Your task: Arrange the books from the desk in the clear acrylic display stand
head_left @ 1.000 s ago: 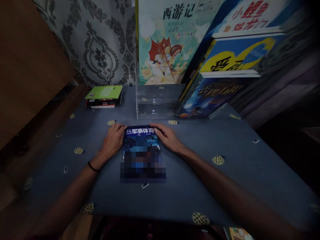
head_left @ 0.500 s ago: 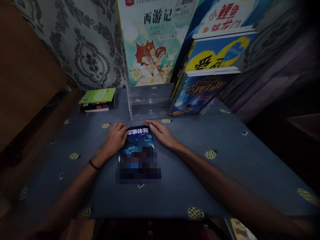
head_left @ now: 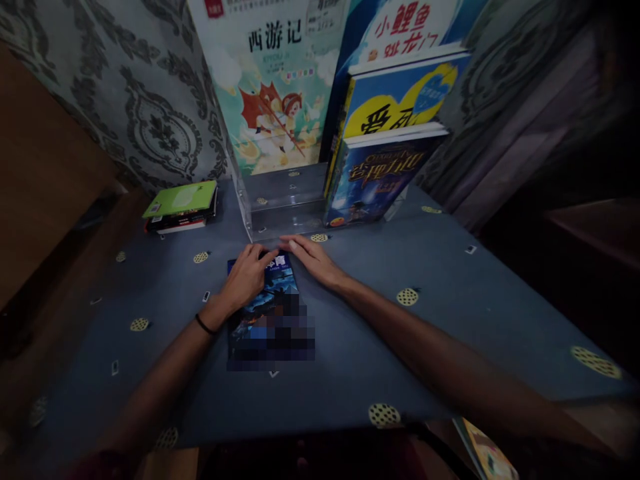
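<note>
A dark blue book [head_left: 286, 283] with white characters at its top lies flat on the cloth-covered table, its lower cover blurred by a mosaic. My left hand [head_left: 250, 277], a black band at its wrist, rests over the upper left of the cover and hides part of the title. Its fingers lie flat and point toward the top right corner. At that corner my right hand [head_left: 314, 261] stretches its fingers along the top edge, the fingertips close to those of my left hand. Neither hand is wrapped round the book.
Behind the hands stands a clear acrylic rack [head_left: 287, 217] bearing a large pale green book [head_left: 273, 73]. To its right a blue-and-yellow book [head_left: 400, 100] and a dark blue book [head_left: 383, 177] stand upright. A small book stack [head_left: 183, 200] lies at the back left.
My left hand has shifted right from the book's left edge onto its cover, covering part of the title. My right hand stays by the top right corner. The view has turned slightly.
</note>
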The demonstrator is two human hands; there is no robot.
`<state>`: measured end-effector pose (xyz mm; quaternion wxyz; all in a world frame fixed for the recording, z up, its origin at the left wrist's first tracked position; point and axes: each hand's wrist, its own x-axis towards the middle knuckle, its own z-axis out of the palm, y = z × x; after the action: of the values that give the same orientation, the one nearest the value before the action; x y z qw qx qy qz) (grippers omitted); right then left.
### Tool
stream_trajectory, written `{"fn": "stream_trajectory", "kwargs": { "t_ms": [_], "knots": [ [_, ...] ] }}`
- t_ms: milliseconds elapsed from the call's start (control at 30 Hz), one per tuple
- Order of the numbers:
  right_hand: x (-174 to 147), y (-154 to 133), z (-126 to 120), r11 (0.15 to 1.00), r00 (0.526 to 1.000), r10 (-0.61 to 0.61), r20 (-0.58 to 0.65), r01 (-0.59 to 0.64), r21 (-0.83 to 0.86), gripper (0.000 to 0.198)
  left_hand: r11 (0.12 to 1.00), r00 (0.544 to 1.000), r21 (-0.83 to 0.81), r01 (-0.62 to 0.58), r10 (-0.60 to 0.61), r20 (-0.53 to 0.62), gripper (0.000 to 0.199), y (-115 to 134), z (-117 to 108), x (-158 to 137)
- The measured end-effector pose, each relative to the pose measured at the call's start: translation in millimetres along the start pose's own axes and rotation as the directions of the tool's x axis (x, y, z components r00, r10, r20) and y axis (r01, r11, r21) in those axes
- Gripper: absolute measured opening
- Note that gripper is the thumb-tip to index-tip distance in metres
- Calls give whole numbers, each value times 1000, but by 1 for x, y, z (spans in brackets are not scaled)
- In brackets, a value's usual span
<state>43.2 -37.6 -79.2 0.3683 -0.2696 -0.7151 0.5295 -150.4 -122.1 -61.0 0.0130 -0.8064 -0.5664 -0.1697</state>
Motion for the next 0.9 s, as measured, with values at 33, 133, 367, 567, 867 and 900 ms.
{"fn": "stream_trajectory", "kwargs": {
  "t_ms": [33, 133, 367, 567, 867, 900],
  "knots": [
    [0, 0, 0, 1000, 1000, -3, 1, 3, 3, 46, 1000, 1000, -8, -8, 8, 0, 57, 0, 1, 1],
    [0, -1, 0, 1000, 1000, -18, 1, 18, 17, 51, 1000, 1000, -9, -18, 18, -1, 59, -2, 2, 3],
    [2, 1, 1, 999, 1000, -14, -10, 15, 33, 51, 1000, 1000, -17, -18, 18, -9, 54, 0, 2, 3],
    [2, 4, 0, 999, 999, -41, -13, 41, 19, 48, 996, 998, -70, -63, 62, -7, 49, 1, 1, 1],
    [1, 0, -2, 989, 995, -97, 9, 97, -114, 50, 999, 999, -32, -44, 43, -8, 49, 3, 2, -1],
    [-1, -2, -2, 980, 993, -115, 19, 116, -160, 48, 999, 999, -27, -44, 44, -12, 49, 3, 3, -1]
  ]
}}
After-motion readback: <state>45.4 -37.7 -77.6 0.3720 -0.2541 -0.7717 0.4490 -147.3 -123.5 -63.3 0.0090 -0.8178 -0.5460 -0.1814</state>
